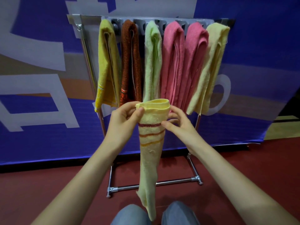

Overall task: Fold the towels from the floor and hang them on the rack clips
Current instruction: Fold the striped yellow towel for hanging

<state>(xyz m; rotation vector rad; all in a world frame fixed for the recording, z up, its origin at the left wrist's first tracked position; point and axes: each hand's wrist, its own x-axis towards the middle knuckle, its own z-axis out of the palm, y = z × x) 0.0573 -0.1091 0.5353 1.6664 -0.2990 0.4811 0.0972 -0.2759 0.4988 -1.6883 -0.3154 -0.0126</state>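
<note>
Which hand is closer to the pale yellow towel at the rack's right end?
Right. The right hand is below-left of the pale yellow towel; the left hand is farther left, past the striped towel.

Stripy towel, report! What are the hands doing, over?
Left hand pinches striped towel top. Right hand grips its side. Towel folded, hanging, not yet clipped. Six towels crowd rack.
</note>
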